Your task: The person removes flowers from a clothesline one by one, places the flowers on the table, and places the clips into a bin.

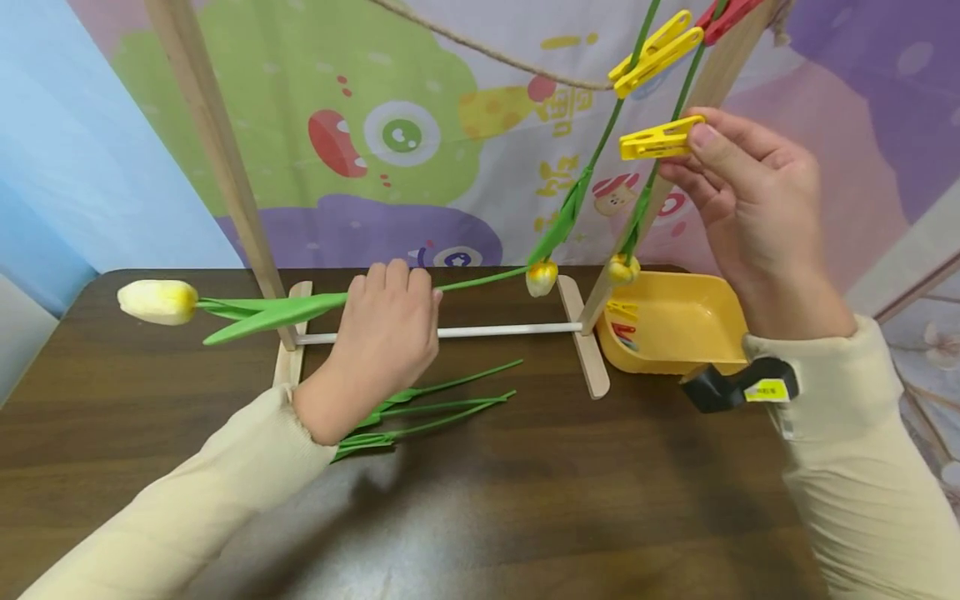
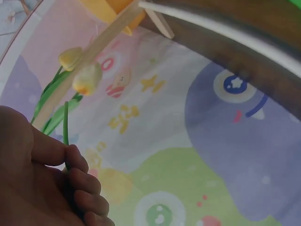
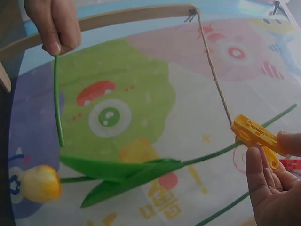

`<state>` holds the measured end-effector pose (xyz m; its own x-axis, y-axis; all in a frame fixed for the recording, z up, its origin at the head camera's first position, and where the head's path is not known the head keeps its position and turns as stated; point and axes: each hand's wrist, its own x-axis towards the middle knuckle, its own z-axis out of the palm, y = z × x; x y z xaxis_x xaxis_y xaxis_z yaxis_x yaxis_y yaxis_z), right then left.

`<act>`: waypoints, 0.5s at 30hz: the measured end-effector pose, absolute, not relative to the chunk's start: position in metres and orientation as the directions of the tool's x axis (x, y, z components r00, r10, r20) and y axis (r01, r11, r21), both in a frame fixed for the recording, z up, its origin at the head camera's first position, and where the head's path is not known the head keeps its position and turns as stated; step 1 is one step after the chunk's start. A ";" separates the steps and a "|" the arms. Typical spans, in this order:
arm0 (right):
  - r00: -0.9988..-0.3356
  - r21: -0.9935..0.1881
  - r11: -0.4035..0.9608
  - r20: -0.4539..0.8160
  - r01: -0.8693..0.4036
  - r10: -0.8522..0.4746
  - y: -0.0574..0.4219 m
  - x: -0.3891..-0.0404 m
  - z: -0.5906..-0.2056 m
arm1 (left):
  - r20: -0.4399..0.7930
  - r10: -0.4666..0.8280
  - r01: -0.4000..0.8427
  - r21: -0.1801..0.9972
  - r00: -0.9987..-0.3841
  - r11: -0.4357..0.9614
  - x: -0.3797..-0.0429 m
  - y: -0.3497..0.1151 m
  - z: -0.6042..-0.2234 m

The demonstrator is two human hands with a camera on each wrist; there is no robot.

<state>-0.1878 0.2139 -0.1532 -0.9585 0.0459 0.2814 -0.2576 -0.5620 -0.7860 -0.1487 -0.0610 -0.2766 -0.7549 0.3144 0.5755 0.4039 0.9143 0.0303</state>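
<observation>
My left hand (image 1: 386,321) grips the stem of an artificial tulip (image 1: 157,302) with a pale yellow head, held sideways across the wooden frame. In the left wrist view the bare stem end (image 2: 66,117) sticks out past the curled fingers. Up at the right, my right hand (image 1: 757,200) pinches a yellow clothespin (image 1: 660,140) between thumb and fingers. Just above it, another yellow clothespin (image 1: 656,54) clips a hanging tulip (image 1: 542,277) to the rope (image 1: 487,52). A second tulip (image 1: 624,268) hangs head down beside it, near a red clothespin (image 1: 723,18).
A yellow bin (image 1: 690,321) holding a few clothespins stands behind the frame's right foot (image 1: 583,337). A white rod (image 1: 510,332) joins the two feet low down. Several green stems (image 1: 450,406) lie on the brown table (image 1: 525,517). Behind hangs a cartoon-printed cloth (image 1: 285,100).
</observation>
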 end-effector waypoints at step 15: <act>-0.987 -0.783 -0.604 0.155 -0.152 0.047 0.246 -0.189 -0.182 | 0.531 0.297 0.390 0.068 -0.793 0.918 -0.136 -0.076 -0.297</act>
<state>-0.1888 0.2458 -0.1820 -0.9868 0.0467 0.1552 -0.1517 -0.6036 -0.7827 -0.1361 -0.0759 -0.2967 -0.7932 0.2974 0.5314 0.3897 0.9184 0.0677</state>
